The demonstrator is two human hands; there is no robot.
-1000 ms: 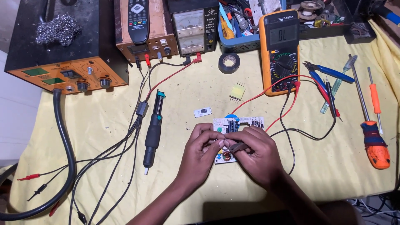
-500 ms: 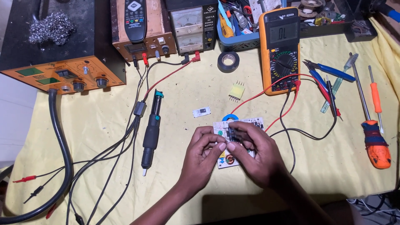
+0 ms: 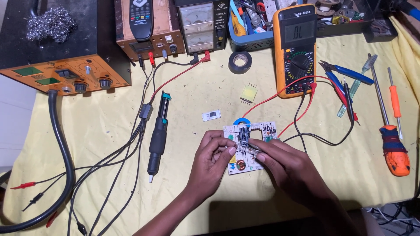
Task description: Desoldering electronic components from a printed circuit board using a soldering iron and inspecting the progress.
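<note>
Circuit board (image 3: 250, 148) lies flat on the yellow cloth (image 3: 105, 126), centre of the bench, just in front of me. My left hand (image 3: 214, 159) steadies its near-left edge, fingertips pinched on the rim. My right hand (image 3: 286, 164) holds thin metal tweezers (image 3: 249, 145), fingers closed on them, tips down among the parts at mid-board; whether the tips grip a part I cannot tell.

To do this well: keep the board pinned flat, rest the right wrist on the cloth, work the tips upright and gently so neighbouring parts stay untouched.

Just beyond the board: small white chip package (image 3: 211, 115), small yellow transformer (image 3: 248, 93), roll of black tape (image 3: 240, 62). Orange multimeter (image 3: 297, 50) stands behind, red and black leads trailing right of the board. Left, a black desoldering pump (image 3: 157, 137). Far left, orange-fronted station (image 3: 61, 78); beside it a brown box with a dark remote (image 3: 141, 17) on top, then a grey supply (image 3: 201, 28) with a pale dial. Orange-handled screwdriver (image 3: 393, 146) far right.
</note>
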